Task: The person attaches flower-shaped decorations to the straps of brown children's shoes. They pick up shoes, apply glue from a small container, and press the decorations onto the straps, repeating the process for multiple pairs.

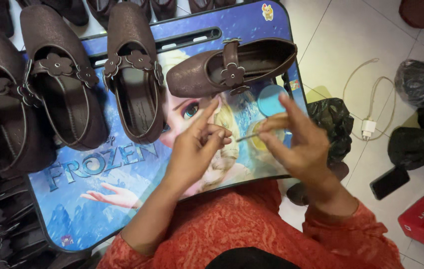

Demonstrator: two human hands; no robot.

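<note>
Left hand (199,144) pinched shut, fingertips together; what it grips too small to tell. Right hand (296,144) holds thin stick (248,135) between thumb and forefinger, tip toward left fingers, above small round pot (266,139) of yellowish paste on surface (122,199). Blue lid (270,99) lies just beside pot. Brown shoe (232,67) lies on its side just beyond hands, flower on strap. Three like shoes (62,84) stand at left, flowers on. Judgement: side-lying shoe in work, rest look done.
</note>
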